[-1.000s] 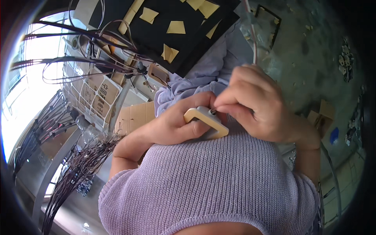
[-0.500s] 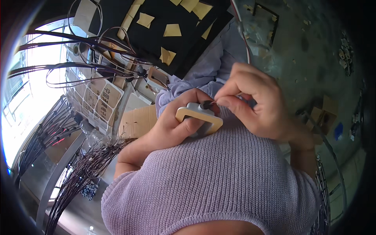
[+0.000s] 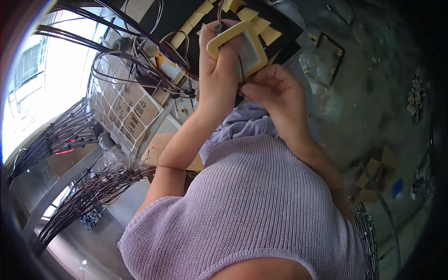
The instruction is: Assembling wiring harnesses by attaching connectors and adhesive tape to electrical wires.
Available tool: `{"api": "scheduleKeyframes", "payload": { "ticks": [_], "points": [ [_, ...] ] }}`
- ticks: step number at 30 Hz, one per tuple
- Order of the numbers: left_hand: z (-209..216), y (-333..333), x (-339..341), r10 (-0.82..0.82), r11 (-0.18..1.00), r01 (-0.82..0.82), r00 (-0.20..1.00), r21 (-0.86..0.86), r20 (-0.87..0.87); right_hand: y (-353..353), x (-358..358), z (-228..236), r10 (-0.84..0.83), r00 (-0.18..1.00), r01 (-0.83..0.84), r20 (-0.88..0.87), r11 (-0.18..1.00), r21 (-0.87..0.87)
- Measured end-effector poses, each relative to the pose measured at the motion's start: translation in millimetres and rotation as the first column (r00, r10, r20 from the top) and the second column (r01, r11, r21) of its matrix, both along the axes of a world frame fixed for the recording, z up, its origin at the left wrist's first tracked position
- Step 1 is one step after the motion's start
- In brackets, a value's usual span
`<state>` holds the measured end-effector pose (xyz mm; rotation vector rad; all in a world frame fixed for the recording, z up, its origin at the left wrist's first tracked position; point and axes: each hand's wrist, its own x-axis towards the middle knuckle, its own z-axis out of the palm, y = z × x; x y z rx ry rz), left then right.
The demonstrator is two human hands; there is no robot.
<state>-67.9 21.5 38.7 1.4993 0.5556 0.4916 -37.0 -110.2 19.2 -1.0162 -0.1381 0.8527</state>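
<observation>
My left hand (image 3: 219, 60) grips a grey rectangular housing with a cream-yellow rim (image 3: 263, 58), its thumb lying across the opening. A cable (image 3: 220, 11) meets a dark fitting (image 3: 219, 28) at the housing's upper left edge. Close to the lower edge, my right hand (image 3: 280, 91) is closed, thumb and finger pinching a thin dark wire (image 3: 241, 70). That wire runs up in front of the housing; its far end is hard to make out. The right fingertips partly hide what they hold.
Beyond my hands is a black surface with yellow tape pieces (image 3: 196, 18). Dark cables (image 3: 107, 46) cross at upper left, above a white wire basket (image 3: 135, 114). Cable bundles (image 3: 93, 196) hang at lower left. An open cardboard box (image 3: 378, 172) stands on the right floor.
Both hands have moved away from my body, and the housing has gone up and tilted. My right hand has shifted from the fitting at the housing's top to below its lower edge.
</observation>
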Motion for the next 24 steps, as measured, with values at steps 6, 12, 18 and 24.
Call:
{"api": "scheduleKeyframes", "payload": {
  "ticks": [6, 12, 18, 24],
  "points": [
    [16.5, 0.2, -1.4, -0.018, 0.695, -0.057, 0.995, -0.717, -0.097, -10.0, 7.7, -6.2, 0.141, 0.984, -0.131, -0.113, 0.987, 0.092],
    [8.4, 11.9, 2.7, -0.12, 0.623, 0.025, 0.991, -0.782, -0.064, -20.6, 22.9, -10.2, 0.24, 0.971, -0.24, 0.01, 0.966, 0.093],
    [-0.7, 8.3, -12.2, -0.333, 0.885, 0.328, 0.942, -0.331, 0.042, -33.2, 22.8, -28.8, 0.346, 0.908, -0.343, 0.238, 0.938, -0.056],
    [4.0, 18.8, -35.5, -0.85, 0.172, 0.972, 0.228, 0.159, -0.475, -38.0, 75.7, 9.7, 0.267, 0.963, -0.258, 0.032, 0.886, 0.384]
  ]
}}
